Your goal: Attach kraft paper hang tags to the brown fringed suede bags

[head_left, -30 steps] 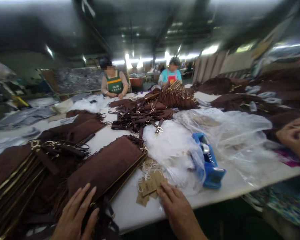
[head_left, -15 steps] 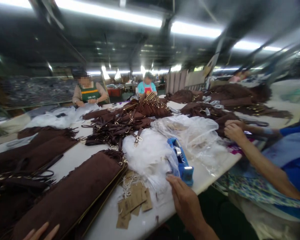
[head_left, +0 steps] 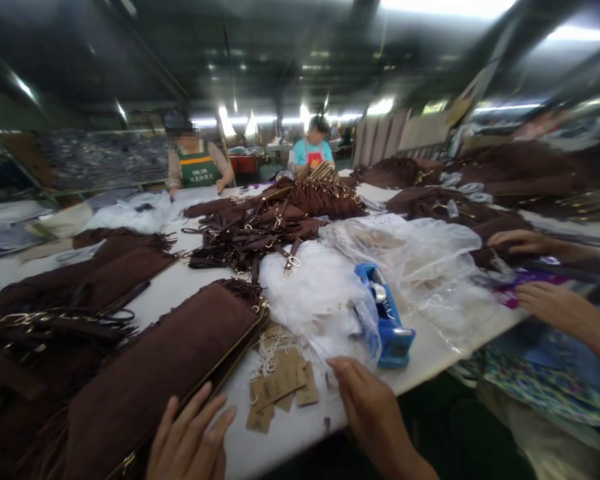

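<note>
My left hand (head_left: 190, 437) is open, fingers spread, over the near zipped edge of a long dark-brown fringed bag (head_left: 165, 360). Whether its fingertips touch the bag, I cannot tell. My right hand (head_left: 373, 413) reaches over the table edge, its fingers stretched forward and close together. Its fingertips are at the near edge of a pile of white translucent plastic bags (head_left: 310, 300); I see nothing held in them. Between my hands lie several brown cardboard tags (head_left: 277, 387) with white strings (head_left: 269, 353). A blue tape dispenser (head_left: 395, 343) stands just beyond my right hand.
Brown straps with gold clasps (head_left: 245, 233) are heaped mid-table. More brown bags (head_left: 95, 270) lie left, and clear plastic (head_left: 410, 253) spreads right. A co-worker's hands (head_left: 555, 307) are at the right side; two people (head_left: 197, 167) (head_left: 314, 150) work across the white table (head_left: 260, 460).
The view has shifted, so the table items appear farther right. My left hand has moved right across the brown bag to its zipped edge. My right hand stays by the plastic.
</note>
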### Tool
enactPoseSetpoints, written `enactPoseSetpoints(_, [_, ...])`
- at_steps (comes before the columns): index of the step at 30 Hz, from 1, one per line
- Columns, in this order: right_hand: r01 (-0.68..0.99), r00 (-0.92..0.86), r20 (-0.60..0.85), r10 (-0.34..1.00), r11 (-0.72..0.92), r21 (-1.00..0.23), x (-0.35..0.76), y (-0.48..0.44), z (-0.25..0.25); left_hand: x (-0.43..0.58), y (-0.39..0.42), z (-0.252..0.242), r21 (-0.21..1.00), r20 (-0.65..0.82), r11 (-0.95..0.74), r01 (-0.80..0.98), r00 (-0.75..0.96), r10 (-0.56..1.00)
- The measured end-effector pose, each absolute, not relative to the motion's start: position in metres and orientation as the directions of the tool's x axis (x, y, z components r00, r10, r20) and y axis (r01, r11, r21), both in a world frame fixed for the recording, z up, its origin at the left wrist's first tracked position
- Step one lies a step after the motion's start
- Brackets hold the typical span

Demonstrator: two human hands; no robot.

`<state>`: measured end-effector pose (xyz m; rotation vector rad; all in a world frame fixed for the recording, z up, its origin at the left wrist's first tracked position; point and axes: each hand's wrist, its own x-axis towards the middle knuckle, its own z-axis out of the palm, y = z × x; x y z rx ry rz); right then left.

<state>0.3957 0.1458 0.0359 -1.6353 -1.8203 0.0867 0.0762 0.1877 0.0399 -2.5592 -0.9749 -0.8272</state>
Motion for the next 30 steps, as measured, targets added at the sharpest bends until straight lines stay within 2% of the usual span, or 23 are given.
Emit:
enactPoseSetpoints(2, [0.849,-0.089,0.383,0.920,0.271,-0.453,0.378,0.147,0.033,0.102,0.191,0.038,-0.062,0.543,-0.759,0.648,0.660,0.519])
enactPoseSetpoints(5, [0.881,-0.194,0.347,0.917,0.319,-0.349,0.362,0.147,0.027,0.138,0.196,0.023,-0.086,0.472,-0.729,0.679,0.672,0.570])
enactPoseSetpoints(8, [0.910,-0.213,0.349,0.913,0.315,-0.268,0.359,0.150,0.020,0.157,0.202,0.005,-0.159,0.450,-0.705,0.691,0.687,0.571])
enactPoseSetpoints(12, [0.918,-0.196,0.349,0.916,0.297,-0.263,0.359,0.160,0.011,0.159,0.210,-0.007,-0.165,0.457,-0.679,0.715,0.665,0.590])
enactPoseSetpoints(16, [0.930,-0.161,0.378,0.912,0.268,-0.250,0.354,0.169,0.008,0.160,0.217,-0.011,-0.094,0.434,-0.688,0.719,0.652,0.622])
enactPoseSetpoints(20, [0.903,-0.160,0.408,0.899,0.300,-0.308,0.366,0.161,0.024,0.165,0.218,-0.012,-0.012,0.417,-0.668,0.744,0.611,0.673])
enactPoseSetpoints(23, [0.923,-0.005,0.479,0.878,0.188,-0.334,0.389,0.154,0.035,0.172,0.214,-0.008,0.062,0.367,-0.621,0.781,0.561,0.742])
enactPoseSetpoints(26, [0.953,0.090,0.479,0.873,0.064,-0.296,0.414,0.159,0.032,0.183,0.209,0.001,0.156,0.268,-0.553,0.818,0.504,0.821])
enactPoseSetpoints(30, [0.968,0.037,0.429,0.903,0.074,-0.240,0.434,0.172,0.011,0.191,0.207,0.011,0.246,0.226,-0.504,0.828,0.457,0.861])
